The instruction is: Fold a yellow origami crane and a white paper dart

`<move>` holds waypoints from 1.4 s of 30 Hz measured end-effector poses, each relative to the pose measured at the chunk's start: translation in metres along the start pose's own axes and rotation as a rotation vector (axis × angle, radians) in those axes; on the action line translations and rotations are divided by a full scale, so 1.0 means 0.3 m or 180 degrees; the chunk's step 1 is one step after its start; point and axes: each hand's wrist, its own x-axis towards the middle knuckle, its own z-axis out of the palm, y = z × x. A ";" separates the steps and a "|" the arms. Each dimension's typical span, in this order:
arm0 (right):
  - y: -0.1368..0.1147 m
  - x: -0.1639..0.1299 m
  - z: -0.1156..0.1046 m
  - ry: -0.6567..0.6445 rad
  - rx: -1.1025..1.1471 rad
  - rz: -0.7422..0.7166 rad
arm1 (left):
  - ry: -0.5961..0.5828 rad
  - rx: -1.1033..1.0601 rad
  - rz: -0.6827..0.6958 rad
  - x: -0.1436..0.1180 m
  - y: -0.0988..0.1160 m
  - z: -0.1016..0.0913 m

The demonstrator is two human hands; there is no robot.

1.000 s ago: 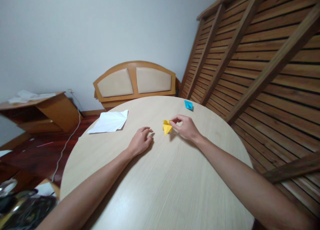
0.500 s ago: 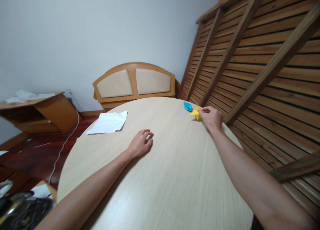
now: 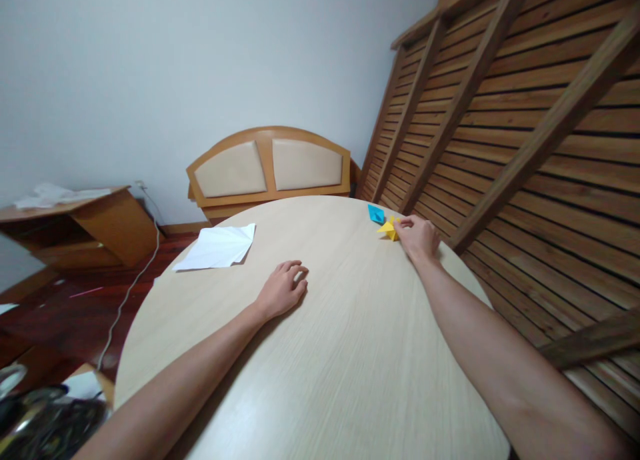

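The right hand (image 3: 419, 237) is resting at the table's (image 3: 350, 353) two o'clock edge, fingers pinching the yellow folded paper (image 3: 389, 229), apparently setting it down just beside the blue folded paper (image 3: 376, 213). The next move calls for letting go gently. The left hand (image 3: 281, 289), loosely curled and holding nothing, is lying near the centre. A white sheet (image 3: 217, 247) is lying at ten o'clock. No containers are showing.

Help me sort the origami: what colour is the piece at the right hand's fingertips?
Yellow, seen in the head view.

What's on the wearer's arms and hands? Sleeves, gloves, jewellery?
Both arms are bare along their whole visible length, no sleeves showing. Left hand and right hand: no gloves, and no watch, band or ring that I can make out.
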 end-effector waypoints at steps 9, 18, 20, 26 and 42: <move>0.001 0.001 -0.002 -0.0017 0.0307 -0.0089 | -0.0013 0.0055 -0.0017 0.000 0.000 0.000; -0.051 -0.019 -0.016 0.0353 0.0387 -0.0888 | -0.0008 0.0028 0.0008 0.002 -0.004 -0.001; -0.101 -0.058 -0.025 0.0156 0.0416 -0.1260 | -0.0018 0.0020 -0.0001 0.003 -0.005 -0.002; -0.249 -0.262 -0.038 -0.1286 0.0648 -0.2395 | 0.0058 0.0019 -0.0051 0.011 -0.021 -0.037; -0.239 -0.353 -0.011 -0.3000 0.0569 -0.2864 | 0.0074 0.1453 -0.1572 0.007 -0.382 -0.157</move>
